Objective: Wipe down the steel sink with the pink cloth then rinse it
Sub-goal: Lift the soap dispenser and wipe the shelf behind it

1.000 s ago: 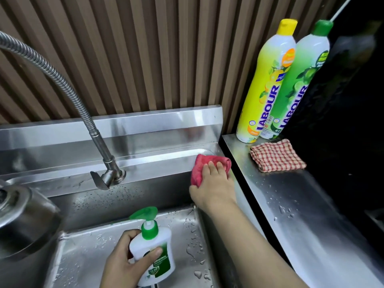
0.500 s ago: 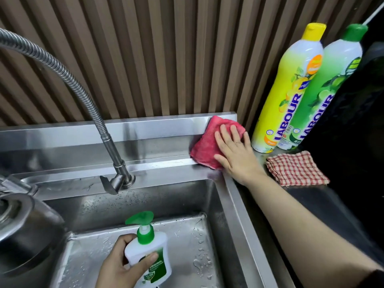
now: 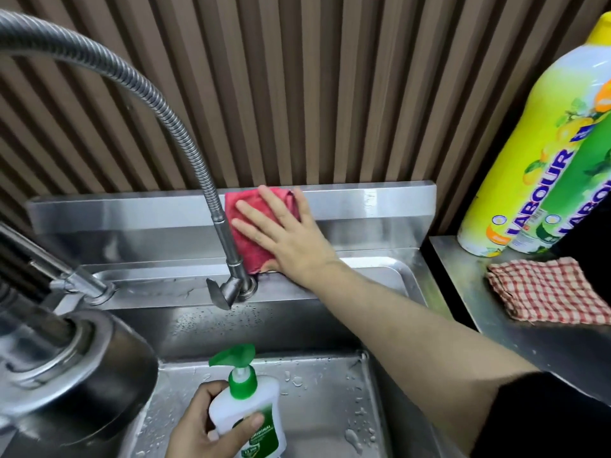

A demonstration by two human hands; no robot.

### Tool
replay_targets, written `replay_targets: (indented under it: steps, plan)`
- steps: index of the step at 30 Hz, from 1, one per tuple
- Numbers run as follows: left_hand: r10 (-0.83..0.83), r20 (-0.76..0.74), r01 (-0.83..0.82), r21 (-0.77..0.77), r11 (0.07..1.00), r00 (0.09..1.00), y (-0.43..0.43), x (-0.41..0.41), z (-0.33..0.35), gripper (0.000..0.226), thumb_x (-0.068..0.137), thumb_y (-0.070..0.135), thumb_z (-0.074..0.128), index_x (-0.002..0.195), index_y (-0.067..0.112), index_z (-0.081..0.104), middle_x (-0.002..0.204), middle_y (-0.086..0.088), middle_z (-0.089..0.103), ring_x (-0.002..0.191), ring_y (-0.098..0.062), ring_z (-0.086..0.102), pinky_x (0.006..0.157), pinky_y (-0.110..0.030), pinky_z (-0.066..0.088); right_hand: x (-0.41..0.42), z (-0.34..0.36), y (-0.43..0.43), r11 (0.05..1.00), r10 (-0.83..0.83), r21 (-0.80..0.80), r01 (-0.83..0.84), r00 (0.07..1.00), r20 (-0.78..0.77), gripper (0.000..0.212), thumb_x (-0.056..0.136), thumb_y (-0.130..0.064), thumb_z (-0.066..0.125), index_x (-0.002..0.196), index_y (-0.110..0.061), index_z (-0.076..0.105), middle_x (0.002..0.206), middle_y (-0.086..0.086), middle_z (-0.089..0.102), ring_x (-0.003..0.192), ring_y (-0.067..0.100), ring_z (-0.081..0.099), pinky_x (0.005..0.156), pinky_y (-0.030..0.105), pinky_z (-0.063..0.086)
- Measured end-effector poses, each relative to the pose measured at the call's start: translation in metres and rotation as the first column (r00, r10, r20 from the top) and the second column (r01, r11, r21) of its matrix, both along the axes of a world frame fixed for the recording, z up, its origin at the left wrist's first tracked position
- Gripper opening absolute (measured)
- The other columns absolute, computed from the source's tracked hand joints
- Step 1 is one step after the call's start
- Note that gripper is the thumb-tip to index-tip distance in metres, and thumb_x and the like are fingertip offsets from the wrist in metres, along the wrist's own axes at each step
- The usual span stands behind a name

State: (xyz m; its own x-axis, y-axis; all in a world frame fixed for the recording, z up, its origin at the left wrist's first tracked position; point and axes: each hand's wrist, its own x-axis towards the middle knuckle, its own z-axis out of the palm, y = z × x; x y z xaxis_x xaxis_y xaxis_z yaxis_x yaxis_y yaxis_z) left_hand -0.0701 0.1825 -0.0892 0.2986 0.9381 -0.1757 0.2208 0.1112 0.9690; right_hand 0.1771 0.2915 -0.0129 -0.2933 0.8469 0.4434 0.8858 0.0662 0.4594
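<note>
The pink cloth (image 3: 248,226) lies flat against the steel sink's (image 3: 373,223) back splash, just right of the flexible faucet (image 3: 211,193). My right hand (image 3: 291,239) presses on the cloth with fingers spread, palm over its right half. My left hand (image 3: 205,424) holds a white soap pump bottle with a green top (image 3: 246,404) low over the wet basin floor. The cloth's lower edge reaches the ledge behind the faucet base.
A steel kettle (image 3: 59,358) sits at the basin's left. On the right counter stand a yellow detergent bottle (image 3: 525,160) and a green one (image 3: 575,200), with a red checked cloth (image 3: 545,290) in front. Brown slatted wall behind.
My right hand has slid the pink cloth leftward along the back splash, from the right corner to beside the faucet. My left hand keeps holding the soap bottle.
</note>
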Motion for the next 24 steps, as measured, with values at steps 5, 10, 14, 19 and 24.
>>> replay_targets:
  steps: [5,10,14,19,24]
  plan:
    - [-0.034,0.031,0.035,-0.047,0.998,0.999,0.001,-0.014,-0.003,0.103,0.004,0.062,0.086,0.091,0.012,0.063,0.079,-0.007,0.075,0.064,-0.015,0.069,0.056,-0.014,0.052,-0.041,0.008,0.026,0.998,0.053,-0.044,-0.051,0.998,0.037,0.07,0.09,-0.029,0.053,0.148,-0.034,0.015,0.158,-0.004,0.012,0.145,0.032,0.003,0.109,0.06,-0.01]
    - [-0.015,-0.003,0.015,-0.026,1.0,1.0,-0.002,-0.011,-0.006,0.089,0.01,0.06,0.088,0.087,0.023,0.065,0.079,-0.007,0.075,0.065,-0.016,0.068,0.059,-0.02,0.054,-0.028,0.013,0.028,0.992,0.12,-0.057,-0.113,0.982,0.144,0.071,0.087,-0.037,0.056,0.147,-0.037,0.017,0.158,-0.005,0.014,0.145,0.033,0.005,0.108,0.06,-0.014]
    - [0.01,-0.029,-0.008,0.046,0.999,1.0,0.001,0.001,0.003,0.071,0.011,0.067,0.082,0.073,0.039,0.062,0.074,-0.001,0.074,0.056,-0.009,0.064,0.055,-0.012,0.05,0.008,0.011,0.001,0.996,0.094,-0.012,-0.093,0.992,0.087,0.081,0.073,-0.058,0.066,0.143,-0.034,0.032,0.154,-0.004,0.028,0.143,0.032,0.017,0.111,0.06,-0.007]
    - [-0.014,0.0,0.014,0.032,0.999,1.0,0.003,0.015,0.001,0.075,0.011,0.068,0.083,0.077,0.037,0.063,0.074,-0.001,0.073,0.058,-0.009,0.062,0.057,-0.012,0.05,0.092,0.004,-0.065,0.998,-0.048,0.037,0.044,0.992,0.113,0.077,0.08,-0.059,0.058,0.145,-0.04,0.021,0.155,-0.006,0.02,0.142,0.032,0.012,0.11,0.061,-0.006]
    - [-0.086,-0.003,0.086,0.023,0.996,0.996,0.0,0.018,-0.001,0.065,0.03,0.045,0.082,0.087,0.021,0.063,0.076,-0.005,0.073,0.06,-0.011,0.063,0.056,-0.014,0.05,0.138,0.003,-0.111,0.986,-0.165,-0.004,0.166,0.983,0.081,0.067,0.084,-0.067,0.039,0.143,-0.038,0.028,0.152,0.0,0.03,0.141,0.038,0.016,0.11,0.063,-0.008]
